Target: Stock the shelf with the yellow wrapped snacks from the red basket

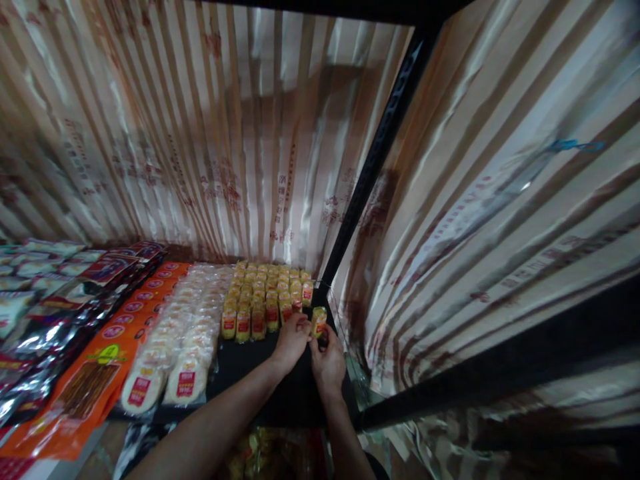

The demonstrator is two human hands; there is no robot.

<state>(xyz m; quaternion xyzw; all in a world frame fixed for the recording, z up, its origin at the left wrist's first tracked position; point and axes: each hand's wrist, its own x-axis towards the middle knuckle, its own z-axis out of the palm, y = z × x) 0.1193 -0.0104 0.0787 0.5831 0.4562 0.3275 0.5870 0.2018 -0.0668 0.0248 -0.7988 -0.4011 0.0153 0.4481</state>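
My right hand [329, 363] pinches a small yellow snack packet [319, 323] with a red label, held upright at the right end of a black shelf [240, 363]. Close beside it, my left hand [291, 343] has its fingers bent at the front of the right-hand rows; whether it grips a packet there is hidden. Several rows of the same yellow packets [257, 317] stand upright behind and to the left of my hands, labels facing me.
Left of the yellow packets lie rows of round white wrapped cakes [186, 383], orange snack bags [103, 353] and dark shiny bags [55, 333]. A black metal post [373, 160] rises at the right rear corner. Pleated printed sheeting [280, 133] hangs behind.
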